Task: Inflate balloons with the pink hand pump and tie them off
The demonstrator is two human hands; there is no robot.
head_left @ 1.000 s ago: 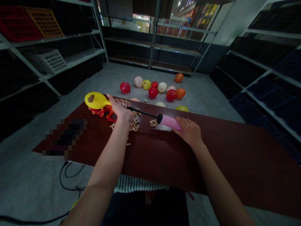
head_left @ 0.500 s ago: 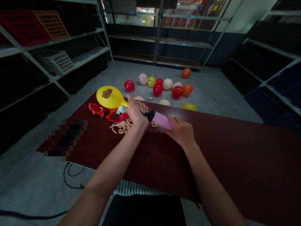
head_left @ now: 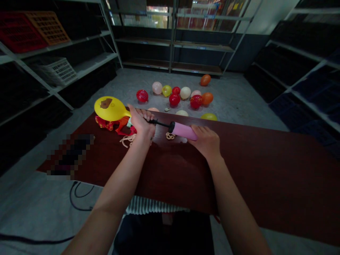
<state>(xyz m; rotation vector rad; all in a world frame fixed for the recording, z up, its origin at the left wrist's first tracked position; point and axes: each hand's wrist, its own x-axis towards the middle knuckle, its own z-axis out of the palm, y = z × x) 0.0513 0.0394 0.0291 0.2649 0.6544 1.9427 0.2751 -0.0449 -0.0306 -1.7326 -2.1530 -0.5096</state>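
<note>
A partly inflated yellow balloon with a brown print points left from my left hand. Those fingers are closed around its neck and the black end of a balloon pump; the nozzle itself is hidden. My right hand is wrapped around the pump's pink barrel. Between the hands a length of black rod shows. Under and beside my left hand lie limp balloons in red, orange and pale green, along with a heap of beige uninflated balloons. A small beige coil rests beneath the pump.
The dark red-brown table stretches to the right. A blurred-out patch covers something at its left end. Several inflated balloons lie on the floor beyond. Metal shelves with crates line the room; a black cable runs lower left.
My left hand has moved left with the yellow balloon, away from the pink barrel, so the black rod now shows. The view has also shifted slightly to the right.
</note>
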